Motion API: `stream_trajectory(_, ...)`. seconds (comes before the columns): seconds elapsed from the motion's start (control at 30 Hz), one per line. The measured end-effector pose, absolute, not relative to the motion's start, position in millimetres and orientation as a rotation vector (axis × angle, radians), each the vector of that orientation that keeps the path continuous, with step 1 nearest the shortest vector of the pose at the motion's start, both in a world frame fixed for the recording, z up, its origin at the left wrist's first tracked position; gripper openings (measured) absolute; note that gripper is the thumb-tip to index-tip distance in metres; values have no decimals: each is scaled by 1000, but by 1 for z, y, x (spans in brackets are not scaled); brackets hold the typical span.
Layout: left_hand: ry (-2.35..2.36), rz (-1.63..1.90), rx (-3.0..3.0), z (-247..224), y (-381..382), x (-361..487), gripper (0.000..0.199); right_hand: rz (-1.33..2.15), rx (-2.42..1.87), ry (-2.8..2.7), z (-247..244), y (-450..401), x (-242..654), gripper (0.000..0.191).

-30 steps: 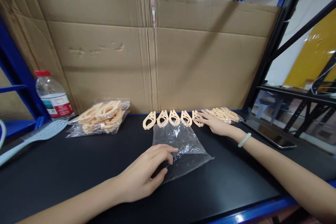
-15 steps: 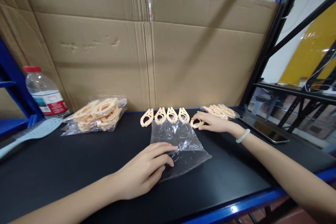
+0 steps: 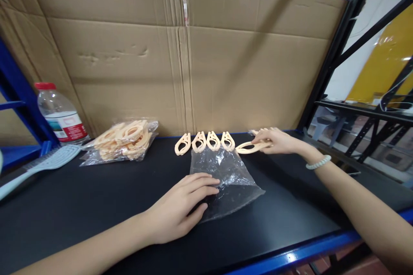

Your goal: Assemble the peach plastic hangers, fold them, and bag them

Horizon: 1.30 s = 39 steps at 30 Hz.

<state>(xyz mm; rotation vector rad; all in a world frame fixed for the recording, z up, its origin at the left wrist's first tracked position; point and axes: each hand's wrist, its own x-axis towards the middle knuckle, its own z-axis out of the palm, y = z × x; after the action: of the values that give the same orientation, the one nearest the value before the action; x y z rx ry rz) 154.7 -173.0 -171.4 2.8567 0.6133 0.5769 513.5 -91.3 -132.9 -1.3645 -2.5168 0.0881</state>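
My left hand [image 3: 182, 208] lies open with its fingers spread over the left part of a clear plastic bag [image 3: 227, 174], flat on the black table. In my right hand [image 3: 279, 141], thumb and fingers pinch the narrow end of a beige, teardrop-shaped plastic clip [image 3: 245, 149]. Its rounded loop points left, and it lies low, close to the tabletop. To its left, several similar beige clips [image 3: 213, 141] stand in a row, narrow ends towards the cardboard. The bag's far edge reaches the row. Behind my right hand, a bagged bundle of clips [image 3: 254, 132] is mostly hidden.
A bagged pile of clips [image 3: 125, 137] lies at the left. Beside it are a pale blue hairbrush [image 3: 60, 157] and a red-capped bottle [image 3: 63, 116]. Cardboard [image 3: 251, 64] walls off the back. A dark flat device [image 3: 353, 172] shows partly behind my right wrist.
My right hand has closed on the rightmost clip and moved right, turning the clip sideways. My left hand stays over the bag, its fingers slightly straighter. The view has shifted a little.
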Motion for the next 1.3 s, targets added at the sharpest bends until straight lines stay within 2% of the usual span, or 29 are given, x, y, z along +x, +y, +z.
stream_trajectory(0.33, 582, 603, 2828, -168, -176, 156, 46, 185, -936, -1994, -113, -150, 457, 19)
stream_trajectory(0.6, 619, 624, 2796, -169, -177, 159, 57, -245, -477, -2484, -120, -202, 420, 7)
stream_trajectory(0.77, 622, 639, 2779, -169, -178, 159, 61, -561, -481, -2726, -130, -208, 406, 21)
stream_trajectory(0.87, 628, 641, 2787, -171, -177, 158, 61, -645, -501, -2784, -136, -210, 399, 19)
stream_trajectory(1.07, 608, 657, 2813, -172, -178, 159, 61, -775, -588, -2679, -142, -207, 394, 18)
stream_trajectory(1.3, 577, 638, 2824, -170, -180, 163, 64, -1025, -553, -2550, -150, -199, 386, 32)
